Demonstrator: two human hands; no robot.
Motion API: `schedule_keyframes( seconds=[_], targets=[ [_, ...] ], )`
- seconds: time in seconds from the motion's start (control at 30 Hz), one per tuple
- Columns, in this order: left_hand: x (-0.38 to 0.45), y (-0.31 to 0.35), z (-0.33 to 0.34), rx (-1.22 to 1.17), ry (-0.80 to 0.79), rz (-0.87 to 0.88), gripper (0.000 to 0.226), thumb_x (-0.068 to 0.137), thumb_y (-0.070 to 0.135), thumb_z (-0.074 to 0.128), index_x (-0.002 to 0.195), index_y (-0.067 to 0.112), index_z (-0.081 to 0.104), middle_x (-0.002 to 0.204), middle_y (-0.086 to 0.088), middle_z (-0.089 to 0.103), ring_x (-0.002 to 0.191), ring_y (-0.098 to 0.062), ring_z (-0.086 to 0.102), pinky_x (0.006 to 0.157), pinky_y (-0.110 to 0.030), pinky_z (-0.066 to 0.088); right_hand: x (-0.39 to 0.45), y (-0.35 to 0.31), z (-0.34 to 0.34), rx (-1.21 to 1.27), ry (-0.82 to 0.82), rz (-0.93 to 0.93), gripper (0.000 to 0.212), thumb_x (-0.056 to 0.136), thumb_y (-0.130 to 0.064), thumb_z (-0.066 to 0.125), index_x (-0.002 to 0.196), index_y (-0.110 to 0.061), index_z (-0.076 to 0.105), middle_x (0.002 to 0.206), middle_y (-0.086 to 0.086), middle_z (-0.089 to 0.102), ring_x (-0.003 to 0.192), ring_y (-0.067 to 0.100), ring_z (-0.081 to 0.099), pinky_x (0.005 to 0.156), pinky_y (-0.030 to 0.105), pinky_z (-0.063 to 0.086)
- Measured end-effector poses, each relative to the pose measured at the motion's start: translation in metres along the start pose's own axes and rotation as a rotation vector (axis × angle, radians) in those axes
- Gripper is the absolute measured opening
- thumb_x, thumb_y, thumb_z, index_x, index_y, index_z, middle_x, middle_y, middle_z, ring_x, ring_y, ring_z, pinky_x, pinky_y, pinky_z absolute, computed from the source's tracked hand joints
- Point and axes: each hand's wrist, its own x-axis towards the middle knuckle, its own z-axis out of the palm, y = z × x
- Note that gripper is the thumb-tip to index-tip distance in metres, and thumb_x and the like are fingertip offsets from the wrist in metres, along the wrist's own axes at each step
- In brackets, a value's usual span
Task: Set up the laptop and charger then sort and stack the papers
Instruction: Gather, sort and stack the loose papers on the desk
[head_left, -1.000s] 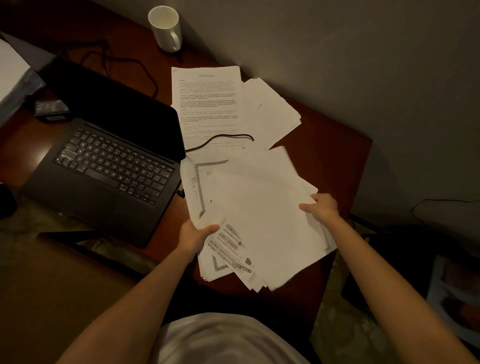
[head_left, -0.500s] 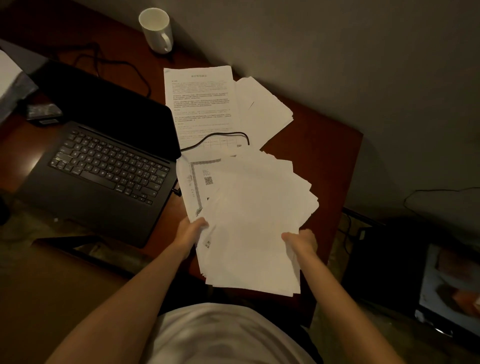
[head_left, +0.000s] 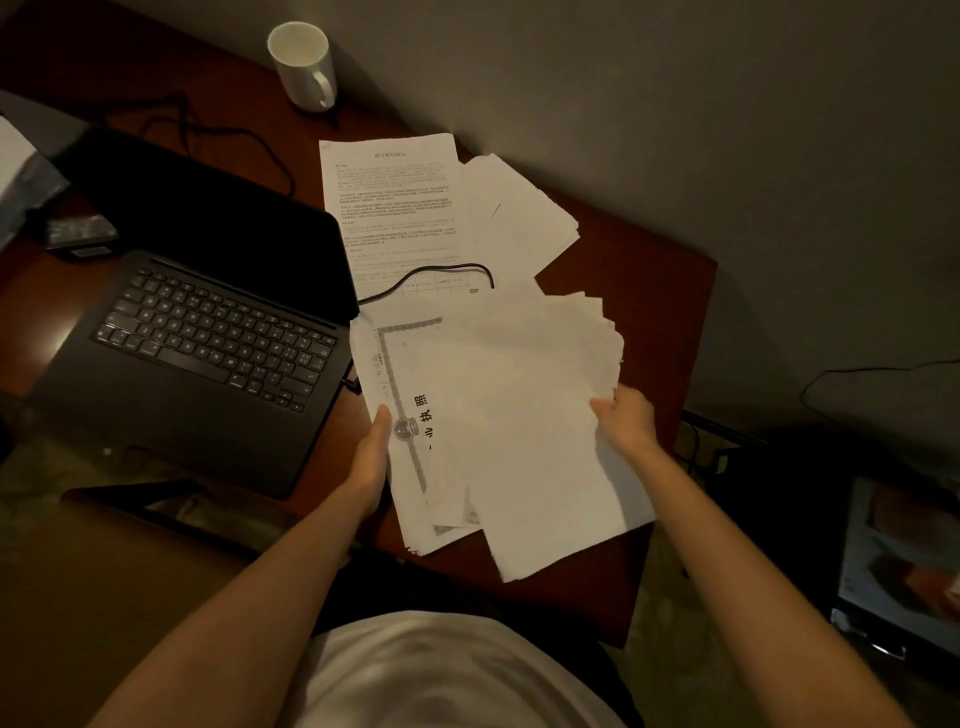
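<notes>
A loose bundle of white papers (head_left: 514, 415) is held over the near right part of the desk. My left hand (head_left: 371, 457) holds its left edge, where a sheet with a printed border shows. My right hand (head_left: 626, 418) grips its right edge, thumb on top. Behind the bundle a printed text sheet (head_left: 395, 208) and more blank sheets (head_left: 519, 213) lie flat on the desk. A black charger cable (head_left: 436, 273) curves across the text sheet toward the open black laptop (head_left: 208, 322) at left. A dark charger brick (head_left: 80, 234) sits behind the laptop's left side.
A white mug (head_left: 304, 65) stands at the back of the red-brown desk (head_left: 649, 312), near the grey wall. Black cables trail behind the laptop. More papers lie at the far left edge. A dark chair and floor items are on the right.
The bundle has been shifted and re-fanned between my hands: my right hand moved from the lower edge up to the right edge, and the bordered sheet with large print now shows at left.
</notes>
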Motion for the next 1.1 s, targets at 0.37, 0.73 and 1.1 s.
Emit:
schedule_keyframes(
  seconds=[0.37, 0.73, 1.1],
  targets=[
    [0.002, -0.004, 0.001, 0.014, 0.070, 0.011, 0.044, 0.078, 0.010, 0.077, 0.118, 0.002, 0.060, 0.118, -0.012, 0.064, 0.097, -0.024, 0.061, 0.084, -0.033, 0.048, 0.004, -0.049, 0.061, -0.240, -0.102, -0.141, 0.047, 0.084, -0.029, 0.065, 0.123, -0.007, 0.050, 0.121, 0.009, 0.052, 0.108, 0.028, 0.054, 0.089, 0.041, 0.049],
    [-0.029, 0.025, 0.001, 0.220, -0.012, 0.259, 0.024, 0.079, -0.004, 0.070, 0.086, 0.019, 0.066, 0.096, -0.004, 0.066, 0.106, -0.027, 0.062, 0.087, -0.034, 0.052, -0.024, -0.037, 0.013, 0.405, -0.424, 0.041, 0.037, 0.072, -0.007, 0.079, 0.105, -0.011, 0.063, 0.109, 0.008, 0.068, 0.088, 0.017, 0.066, 0.067, 0.025, 0.054],
    [-0.068, 0.133, 0.046, 0.350, -0.241, 0.833, 0.055, 0.058, 0.007, 0.089, 0.094, 0.035, 0.060, 0.093, 0.018, 0.066, 0.088, 0.007, 0.062, 0.081, -0.024, 0.053, -0.063, -0.060, -0.065, 0.578, -0.098, -0.270, 0.056, 0.071, -0.015, 0.081, 0.121, -0.016, 0.055, 0.108, -0.004, 0.063, 0.096, 0.008, 0.061, 0.084, 0.025, 0.055]
  ],
)
